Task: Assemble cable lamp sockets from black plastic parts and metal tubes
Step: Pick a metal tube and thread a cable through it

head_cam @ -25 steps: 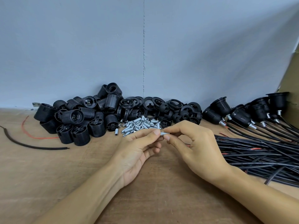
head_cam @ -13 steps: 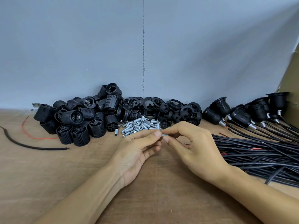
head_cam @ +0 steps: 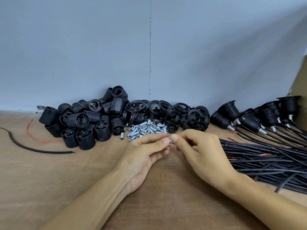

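Wooden tabletop [head_cam: 49, 180] carries black socket parts [head_cam: 86, 123] against a grey wall. Left hand [head_cam: 142, 155] and right hand [head_cam: 204, 153] both pinch one small metal tube [head_cam: 170, 141] between fingertips, beside the tube pile [head_cam: 146, 128].

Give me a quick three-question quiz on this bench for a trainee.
1. True or false: the left hand and the right hand both pinch one tube.
2. What lies right of the right hand? A. cables B. pliers C. a tray
3. Fill in: the loose red wire lies on the table's ____ side.

Key: 1 true; 2 A; 3 left.
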Action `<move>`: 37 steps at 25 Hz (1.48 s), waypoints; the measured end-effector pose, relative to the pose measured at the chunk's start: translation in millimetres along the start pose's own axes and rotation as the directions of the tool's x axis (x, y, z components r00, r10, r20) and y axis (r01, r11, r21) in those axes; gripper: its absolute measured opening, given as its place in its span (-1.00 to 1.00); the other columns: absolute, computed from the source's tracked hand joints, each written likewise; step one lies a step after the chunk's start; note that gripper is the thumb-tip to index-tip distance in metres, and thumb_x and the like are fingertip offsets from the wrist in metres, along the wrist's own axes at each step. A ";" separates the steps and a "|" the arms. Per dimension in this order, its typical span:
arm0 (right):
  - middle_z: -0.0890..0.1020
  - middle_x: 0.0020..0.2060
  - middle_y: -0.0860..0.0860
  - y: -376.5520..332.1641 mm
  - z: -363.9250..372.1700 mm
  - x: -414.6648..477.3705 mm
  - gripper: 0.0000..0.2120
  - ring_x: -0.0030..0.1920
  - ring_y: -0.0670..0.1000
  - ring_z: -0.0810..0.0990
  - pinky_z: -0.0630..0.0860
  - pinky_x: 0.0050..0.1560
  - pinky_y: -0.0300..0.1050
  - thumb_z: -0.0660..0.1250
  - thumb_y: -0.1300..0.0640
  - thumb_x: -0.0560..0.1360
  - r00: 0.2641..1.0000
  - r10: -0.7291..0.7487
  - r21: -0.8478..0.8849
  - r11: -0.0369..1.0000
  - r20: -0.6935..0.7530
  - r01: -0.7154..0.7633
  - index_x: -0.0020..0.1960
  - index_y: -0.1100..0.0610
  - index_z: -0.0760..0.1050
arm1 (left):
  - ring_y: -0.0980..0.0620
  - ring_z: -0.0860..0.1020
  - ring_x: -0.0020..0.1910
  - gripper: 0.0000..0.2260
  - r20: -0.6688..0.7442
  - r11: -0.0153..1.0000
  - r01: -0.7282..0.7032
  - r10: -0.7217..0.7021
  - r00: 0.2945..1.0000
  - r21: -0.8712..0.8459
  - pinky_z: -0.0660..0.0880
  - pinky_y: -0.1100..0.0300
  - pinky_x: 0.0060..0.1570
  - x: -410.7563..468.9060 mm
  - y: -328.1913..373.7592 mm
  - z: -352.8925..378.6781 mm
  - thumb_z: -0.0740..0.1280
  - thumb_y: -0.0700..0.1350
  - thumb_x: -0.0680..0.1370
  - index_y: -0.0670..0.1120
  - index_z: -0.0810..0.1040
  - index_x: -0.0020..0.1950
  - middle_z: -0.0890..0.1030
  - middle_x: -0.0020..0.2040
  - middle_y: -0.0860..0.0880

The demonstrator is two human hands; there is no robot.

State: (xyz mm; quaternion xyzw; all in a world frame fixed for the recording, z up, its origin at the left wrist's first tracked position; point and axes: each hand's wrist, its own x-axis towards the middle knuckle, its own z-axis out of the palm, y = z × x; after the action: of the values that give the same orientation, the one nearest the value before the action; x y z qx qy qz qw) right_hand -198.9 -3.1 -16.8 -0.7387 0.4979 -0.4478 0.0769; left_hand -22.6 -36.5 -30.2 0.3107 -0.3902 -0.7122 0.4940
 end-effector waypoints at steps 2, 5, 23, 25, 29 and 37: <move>0.59 -0.39 -0.06 0.6 0.2 1.8 -0.56 -0.37 -0.08 0.54 0.42 -0.32 -0.28 0.16 -0.23 0.60 0.996 0.074 0.019 0.997 0.052 -0.076 -0.30 0.00 0.54 | 0.01 0.71 -0.15 -0.72 -0.002 1.000 0.001 -0.001 1.000 -0.004 0.62 0.27 -0.12 -0.9 -0.7 1.0 0.54 -0.25 0.30 -0.25 0.74 0.00 0.73 -0.02 -0.22; 0.61 -0.30 -0.15 2.8 0.5 1.3 -0.75 -0.31 -0.10 0.57 0.45 -0.27 -0.32 0.21 -0.19 0.60 0.992 0.086 0.087 0.992 0.092 -0.094 -0.07 -0.06 0.54 | -0.01 0.72 -0.12 -0.74 -0.028 1.000 -0.005 0.004 1.000 -0.029 0.63 0.26 -0.12 -0.3 -1.2 1.8 0.53 -0.27 0.28 -0.24 0.75 -0.05 0.73 -0.02 -0.24; 0.63 -0.37 -0.02 8.4 -2.3 3.7 -0.76 -0.37 -0.06 0.62 0.46 -0.27 -0.32 0.24 -0.08 0.63 0.974 0.082 0.160 0.980 0.210 -0.117 -0.12 0.02 0.53 | -0.01 0.73 -0.09 -0.75 -0.042 0.999 -0.018 0.016 0.999 -0.036 0.63 0.26 -0.11 -1.9 -0.7 3.5 0.53 -0.30 0.27 -0.22 0.75 -0.06 0.73 -0.03 -0.22; 0.64 -0.31 -0.01 8.9 -2.1 3.5 -0.82 -0.34 -0.05 0.64 0.47 -0.24 -0.33 0.24 -0.10 0.62 0.970 0.108 0.204 0.967 0.219 -0.154 -0.03 -0.03 0.52 | 0.01 0.73 -0.10 -0.73 -0.063 0.999 -0.045 0.043 0.997 -0.027 0.63 0.27 -0.11 -2.4 -1.1 5.3 0.52 -0.30 0.25 -0.19 0.76 -0.06 0.74 -0.05 -0.17; 0.65 -0.33 -0.04 13.8 -0.1 3.8 -0.90 -0.38 -0.08 0.63 0.44 -0.25 -0.33 0.31 0.01 0.62 0.968 0.102 0.190 0.971 0.229 -0.147 -0.04 0.00 0.55 | 0.08 0.72 -0.03 -0.70 -0.092 0.993 -0.113 0.116 0.989 0.039 0.61 0.31 -0.09 -5.1 -3.0 8.2 0.53 -0.25 0.24 -0.08 0.77 -0.05 0.75 -0.01 -0.09; 0.66 -0.31 -0.02 13.6 -1.2 4.9 -0.81 -0.34 0.00 0.65 0.51 -0.19 -0.24 0.27 -0.05 0.62 0.958 0.129 0.235 0.953 0.255 -0.190 -0.07 0.03 0.54 | 0.14 0.69 -0.10 -0.68 -0.101 0.978 -0.146 0.162 0.982 0.150 0.56 0.31 -0.17 -6.8 -5.4 8.4 0.57 -0.15 0.22 0.02 0.77 -0.05 0.75 0.00 -0.03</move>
State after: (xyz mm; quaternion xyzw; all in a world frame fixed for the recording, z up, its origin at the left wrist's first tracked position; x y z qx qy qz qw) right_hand -208.4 -13.3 -20.8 -0.7275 0.4813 -0.4097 0.2669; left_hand -29.9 -26.9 -30.2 0.3533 -0.4343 -0.6234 0.5458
